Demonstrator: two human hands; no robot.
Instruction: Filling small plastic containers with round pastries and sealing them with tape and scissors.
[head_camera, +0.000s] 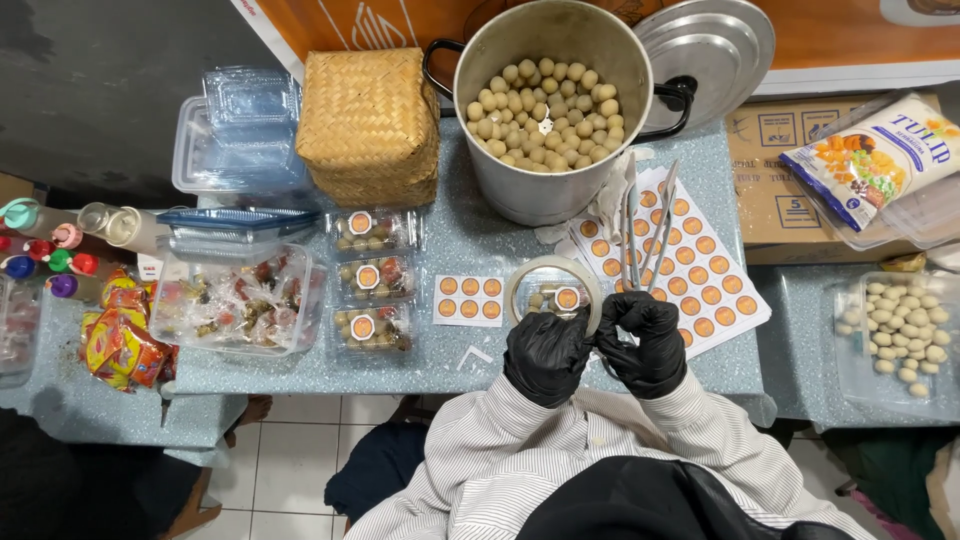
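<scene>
Both hands gloved in black, held close together at the table's near edge. Left hand (545, 355) was closed on the near rim of a roll of clear tape (553, 290); right hand (642, 340) had fingers pinched together just right of the roll, thumb and forefinger forming a loop. Could not tell whether it held the tape end or anything else. Roll was tilted up from the grip, and a small clear box of pale balls with a round orange sticker (566, 298) showed through its hole. Just beyond the right hand: a sheet of round orange stickers (700, 270) with metal tongs (645, 230) lying across it. Left of the grip: a small strip of the same stickers (468, 299), then three sealed, stickered boxes (372, 283) in a column. Farther out, straight beyond the grip, a large metal pot (545, 195) full of pale balls, its lid (715, 45) leaning behind. Woven basket (368, 125) was left of the pot.
</scene>
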